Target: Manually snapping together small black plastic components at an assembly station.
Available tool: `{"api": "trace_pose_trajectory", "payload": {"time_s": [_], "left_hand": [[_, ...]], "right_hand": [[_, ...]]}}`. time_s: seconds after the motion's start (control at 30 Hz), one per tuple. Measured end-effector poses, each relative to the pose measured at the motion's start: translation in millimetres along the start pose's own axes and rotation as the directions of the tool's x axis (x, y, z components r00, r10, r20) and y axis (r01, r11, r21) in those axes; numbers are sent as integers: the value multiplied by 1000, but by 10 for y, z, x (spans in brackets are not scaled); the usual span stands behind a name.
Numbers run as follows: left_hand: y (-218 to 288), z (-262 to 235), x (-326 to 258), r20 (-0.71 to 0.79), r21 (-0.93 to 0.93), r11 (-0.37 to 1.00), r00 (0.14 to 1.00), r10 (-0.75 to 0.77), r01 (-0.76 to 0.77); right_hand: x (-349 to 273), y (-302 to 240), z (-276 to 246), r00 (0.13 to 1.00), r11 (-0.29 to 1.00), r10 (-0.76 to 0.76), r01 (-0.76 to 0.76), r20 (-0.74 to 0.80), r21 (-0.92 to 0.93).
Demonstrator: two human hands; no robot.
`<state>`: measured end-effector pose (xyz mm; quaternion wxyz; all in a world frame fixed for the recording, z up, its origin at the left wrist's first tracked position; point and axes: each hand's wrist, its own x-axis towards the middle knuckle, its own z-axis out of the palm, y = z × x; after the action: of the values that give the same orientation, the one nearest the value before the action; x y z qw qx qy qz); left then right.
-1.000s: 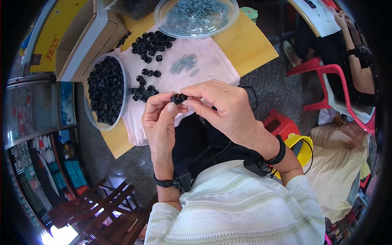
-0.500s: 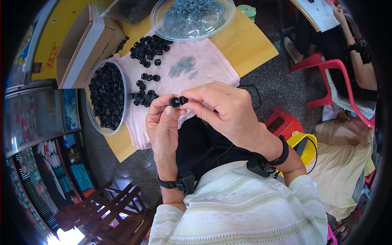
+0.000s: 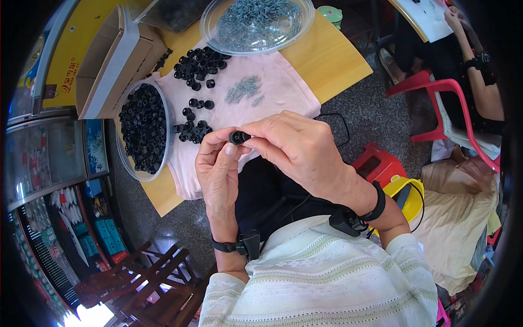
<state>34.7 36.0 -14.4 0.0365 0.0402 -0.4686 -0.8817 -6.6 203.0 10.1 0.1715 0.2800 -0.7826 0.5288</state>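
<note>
My left hand (image 3: 218,169) and my right hand (image 3: 297,150) meet in front of my chest, both pinching one small black round part (image 3: 238,137) between fingertips. Beyond them a pink cloth (image 3: 272,101) lies on the yellow table (image 3: 332,54). Loose black parts (image 3: 197,68) are scattered on the cloth, along with a little heap of small grey metal pieces (image 3: 243,89). A clear bowl (image 3: 143,128) full of black parts stands at the left of the cloth.
A clear round lid or dish of grey metal pieces (image 3: 257,22) sits at the table's far side. A cardboard box (image 3: 106,57) stands at the left. A red stool (image 3: 378,163) and a yellow object (image 3: 409,196) are at my right. Another person (image 3: 474,76) sits on a red chair.
Both hands have stayed together on the black part, with the fingers shifting slightly around it. The view has moved a little.
</note>
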Motion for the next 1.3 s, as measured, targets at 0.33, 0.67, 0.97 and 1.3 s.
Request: {"api": "trace_pose_trajectory", "payload": {"time_s": [0.33,0.67,0.97,1.3], "left_hand": [[-13,64,-1,-49,112,993,998,39,-33],[-63,24,-3,-17,153,987,998,54,-51],[-87,65,19,29,167,982,996,84,-88],[-106,72,20,18,217,968,992,122,-123]], "right_hand": [[3,23,-16,999,999,-48,48,3,-25],[-45,88,-2,999,990,27,-22,-36,141],[-73,145,-26,999,988,36,-34,-13,151],[-104,162,-8,1000,989,26,-26,-2,144]]}}
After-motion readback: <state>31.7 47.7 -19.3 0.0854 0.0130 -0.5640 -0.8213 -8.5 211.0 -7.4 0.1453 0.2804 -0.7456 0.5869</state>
